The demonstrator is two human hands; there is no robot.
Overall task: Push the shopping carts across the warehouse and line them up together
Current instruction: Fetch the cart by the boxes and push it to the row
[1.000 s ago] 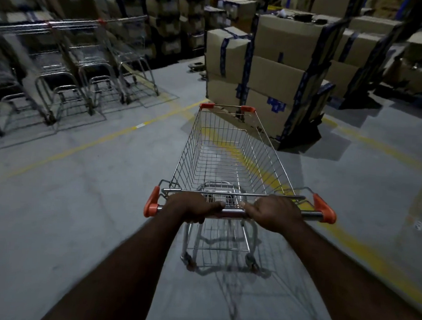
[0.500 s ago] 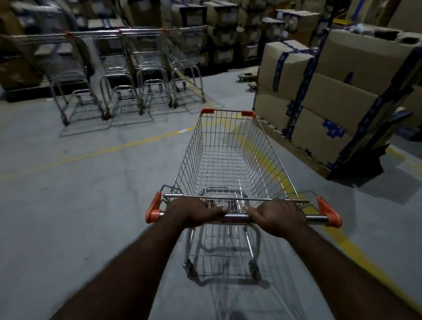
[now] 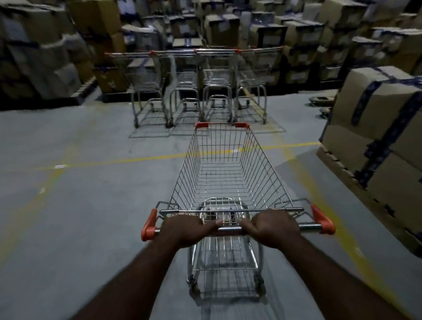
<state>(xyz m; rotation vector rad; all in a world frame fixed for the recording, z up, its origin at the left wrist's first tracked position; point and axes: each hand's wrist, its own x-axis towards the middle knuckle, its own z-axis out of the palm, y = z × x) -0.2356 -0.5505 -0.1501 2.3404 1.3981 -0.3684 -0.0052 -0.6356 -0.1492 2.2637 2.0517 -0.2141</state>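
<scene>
Both clenched on chrome handlebar [image 3: 310, 228]: left grip [image 3: 189, 228], right grip [image 3: 272, 228]; empty silver wire shopping cart [image 3: 228, 175] prob. light, stiff.

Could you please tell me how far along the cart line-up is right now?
Done: four parked carts stand side by side. In hand: left hand and right hand grip the handle of a fifth cart, aimed at that row. Left: roll it across the remaining floor and slot it alongside.
</scene>
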